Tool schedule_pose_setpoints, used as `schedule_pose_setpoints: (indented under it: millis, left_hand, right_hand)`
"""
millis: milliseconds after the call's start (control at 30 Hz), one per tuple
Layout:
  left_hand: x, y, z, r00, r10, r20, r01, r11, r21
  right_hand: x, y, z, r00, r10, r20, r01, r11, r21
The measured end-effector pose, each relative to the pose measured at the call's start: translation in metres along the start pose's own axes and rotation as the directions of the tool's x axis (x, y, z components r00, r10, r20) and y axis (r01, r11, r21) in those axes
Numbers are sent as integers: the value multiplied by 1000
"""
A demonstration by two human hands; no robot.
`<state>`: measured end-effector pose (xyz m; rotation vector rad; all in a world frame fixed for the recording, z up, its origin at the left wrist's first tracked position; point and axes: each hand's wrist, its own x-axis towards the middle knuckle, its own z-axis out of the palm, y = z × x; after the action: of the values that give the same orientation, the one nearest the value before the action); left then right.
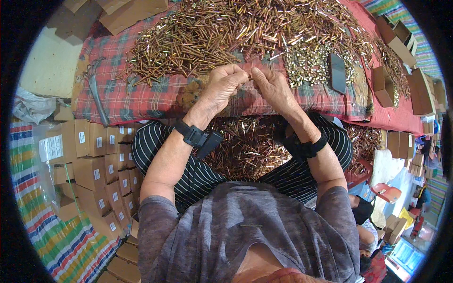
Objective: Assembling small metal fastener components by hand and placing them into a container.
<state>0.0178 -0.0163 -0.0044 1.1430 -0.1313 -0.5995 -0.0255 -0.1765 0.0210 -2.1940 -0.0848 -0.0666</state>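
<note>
My left hand [223,87] and my right hand [274,89] meet above the near side of the plaid cloth [155,100]. Thumb and fingers are pinched on both hands, the tips nearly touching. A small dark bit shows between them, too small to name. Just beyond the hands spreads a big heap of thin, copper-coloured metal rods [188,45]. Beyond my right hand lies a patch of small, shiny, brass-coloured pieces [306,66], perhaps nuts. Black bands with small devices are strapped round both wrists.
A dark phone [337,73] rests among the shiny pieces. At left on the cloth lies a grey-handled tool [97,101]. More rods [245,146] fill the space between my knees. Stacked cardboard boxes [96,174] stand at left; open boxes [383,86] are at right.
</note>
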Motion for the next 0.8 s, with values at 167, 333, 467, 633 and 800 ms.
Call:
schedule_pose_setpoints:
  millis: [167, 333, 467, 633, 800]
  left_hand:
    - [0, -1, -5, 1000, 17, 3, -17, 1000, 1]
    - [-3, 3, 5, 999, 21, 41, -21, 1000, -8]
    - [-1, -1, -1, 998, 52, 19, -52, 998, -21]
    - [0, -3, -5, 999, 32, 1, -32, 999, -11]
    - [-2, -2, -6, 999, 31, 33, -31, 1000, 1]
  right_hand:
    - [0, -5, 7, 923, -319, -215, 323, 946, -17]
    - [0, 2, 3, 972, 205, 115, -234, 896, 377]
    - [-1, -8, 0, 949, -300, -102, 278, 943, -184]
    - [0, -1, 3, 997, -72, -31, 74, 996, 57]
    - [-1, 2, 9, 998, -32, -53, 37, 993, 108]
